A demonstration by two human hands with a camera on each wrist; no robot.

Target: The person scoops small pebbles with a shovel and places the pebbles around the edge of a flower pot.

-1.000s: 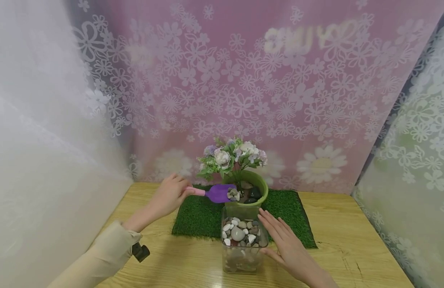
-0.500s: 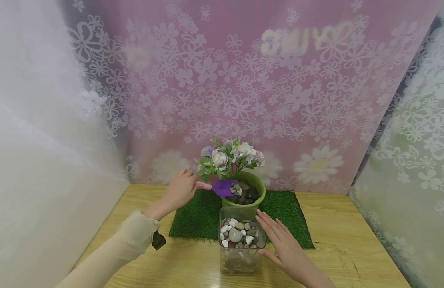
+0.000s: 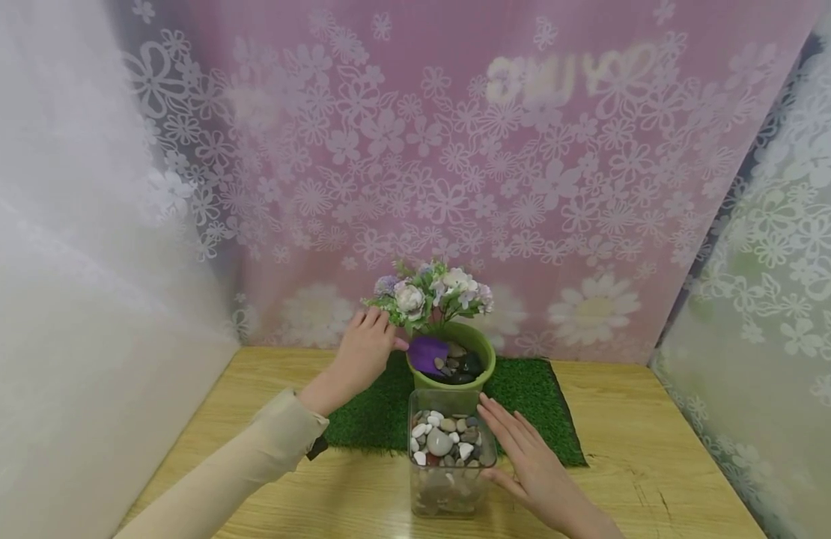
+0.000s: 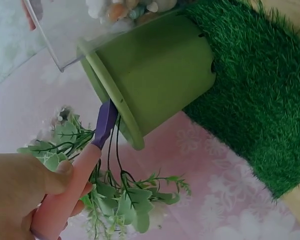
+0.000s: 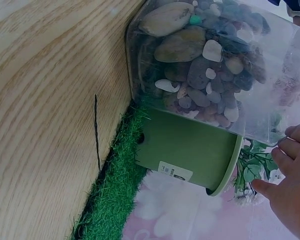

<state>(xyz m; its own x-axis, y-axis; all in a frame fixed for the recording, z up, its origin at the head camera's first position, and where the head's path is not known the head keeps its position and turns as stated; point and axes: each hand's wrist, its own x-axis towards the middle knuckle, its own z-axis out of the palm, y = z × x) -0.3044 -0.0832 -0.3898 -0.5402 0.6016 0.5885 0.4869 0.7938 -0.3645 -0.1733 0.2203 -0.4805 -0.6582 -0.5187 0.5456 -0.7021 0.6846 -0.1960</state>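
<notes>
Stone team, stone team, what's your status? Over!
Left hand grips shovel, blade end tipped into green pot. Right hand at edge of stone box. Flowers close by; nothing seen blocking.

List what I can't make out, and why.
Head: most of the pink handle, behind the left grip.
Left wrist: tip of the purple blade, hidden by the green pot.
Right wrist: part of the right grip, cut off by the right edge.
Right wrist: print on the pale label, too small.

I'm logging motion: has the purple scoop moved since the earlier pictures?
Yes: relative to the green pot in the head view, the purple scoop has moved rightward and now dips inside.
</notes>
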